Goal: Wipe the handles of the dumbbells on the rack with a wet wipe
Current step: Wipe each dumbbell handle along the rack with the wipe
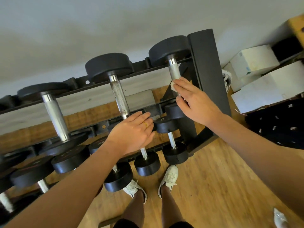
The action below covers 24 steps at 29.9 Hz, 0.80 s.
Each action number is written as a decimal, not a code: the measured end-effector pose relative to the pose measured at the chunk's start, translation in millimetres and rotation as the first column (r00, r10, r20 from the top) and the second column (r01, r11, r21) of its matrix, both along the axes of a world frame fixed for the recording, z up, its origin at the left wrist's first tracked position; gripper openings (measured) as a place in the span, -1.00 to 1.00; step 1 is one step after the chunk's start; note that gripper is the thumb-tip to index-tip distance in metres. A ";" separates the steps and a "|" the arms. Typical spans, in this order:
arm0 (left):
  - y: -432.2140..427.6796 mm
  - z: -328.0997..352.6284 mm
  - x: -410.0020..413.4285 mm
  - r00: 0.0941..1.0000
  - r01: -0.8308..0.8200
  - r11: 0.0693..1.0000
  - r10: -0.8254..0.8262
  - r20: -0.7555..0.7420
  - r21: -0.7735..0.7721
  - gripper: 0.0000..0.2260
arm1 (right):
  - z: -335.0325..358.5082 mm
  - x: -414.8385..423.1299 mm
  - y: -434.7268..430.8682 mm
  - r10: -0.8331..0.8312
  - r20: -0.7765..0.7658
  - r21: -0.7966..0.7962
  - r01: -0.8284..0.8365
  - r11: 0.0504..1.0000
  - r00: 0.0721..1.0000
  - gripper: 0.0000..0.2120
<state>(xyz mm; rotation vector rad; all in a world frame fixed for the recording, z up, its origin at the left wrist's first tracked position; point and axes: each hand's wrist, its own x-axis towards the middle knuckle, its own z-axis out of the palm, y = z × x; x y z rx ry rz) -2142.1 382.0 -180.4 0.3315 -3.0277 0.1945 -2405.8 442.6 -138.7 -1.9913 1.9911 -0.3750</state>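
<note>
**Wiping the rightmost dumbbell handle on the upper tier**

Head view, looking down on a black rack (202, 63) that crosses the frame from lower left to upper right. Three large dumbbells lie across its upper tier. Their metal handles show as the left handle (54, 116), the middle handle (119, 96) and the right handle (174, 69).

The right hand (196, 100), in the centre right of the frame, lies over the lower part of the right handle. Its fingers curve across the bar and hold a white wet wipe (173, 86) against it. Only a small fold of the wipe shows, at the fingertips. How far the wipe goes round the bar cannot be told.

The left hand (131, 129), at the centre of the frame, is released. Its fingers are nearly straight and rest over the near end of the middle handle. A ring shows on one finger.

Smaller dumbbells (147, 165) sit on the lower tier, below the hands. Two white shoes (169, 176) stand on the wooden floor (213, 178) at the bottom centre. White boxes (253, 61) are stacked at the upper right, beside the rack's end.
</note>
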 end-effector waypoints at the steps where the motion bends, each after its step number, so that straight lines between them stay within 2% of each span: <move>1: -0.1 0.8 -0.1 1.000 0.005 1.000 -0.005 0.005 -0.001 -0.60 | -0.2 3.7 2.9 -0.022 0.017 -0.046 0.022 0.999 1.000 -0.58; 6: -1.5 5.6 -0.2 0.996 0.083 0.996 -0.083 -0.023 -0.016 -0.72 | 2.8 35.6 26.1 -0.173 0.198 -0.248 0.220 0.943 0.965 -0.60; 8: -0.4 7.2 1.8 0.994 0.088 0.996 -0.087 -0.066 -0.001 -0.77 | 1.4 52.6 38.7 -0.253 0.304 -0.289 0.342 0.894 0.919 -0.63; 11: 19.2 4.7 13.3 0.990 0.068 0.995 -0.058 -0.132 0.077 -0.70 | -5.1 75.9 60.7 -0.328 0.463 -0.325 0.502 0.802 0.823 -0.73; 14: 52.8 -7.7 33.6 0.984 0.113 0.982 -0.090 -0.151 0.150 -0.70 | -22.2 94.2 84.6 -0.320 0.647 -0.259 0.594 0.762 0.693 -0.78; 16: 75.0 -22.3 48.3 0.988 0.124 0.973 -0.104 -0.112 0.195 -0.70 | -39.2 102.9 103.9 -0.351 0.705 -0.185 0.638 0.748 0.616 -0.79; 19: 107.9 -52.7 68.2 0.998 0.062 0.971 -0.061 -0.014 0.229 -0.67 | -72.6 111.2 137.5 -0.445 0.730 -0.055 0.694 0.718 0.518 -0.80; 24: 150.7 -124.2 80.5 0.984 -0.065 0.977 0.029 0.173 0.205 -0.66 | -153.0 111.8 190.0 -0.553 0.680 0.076 0.705 0.706 0.480 -0.81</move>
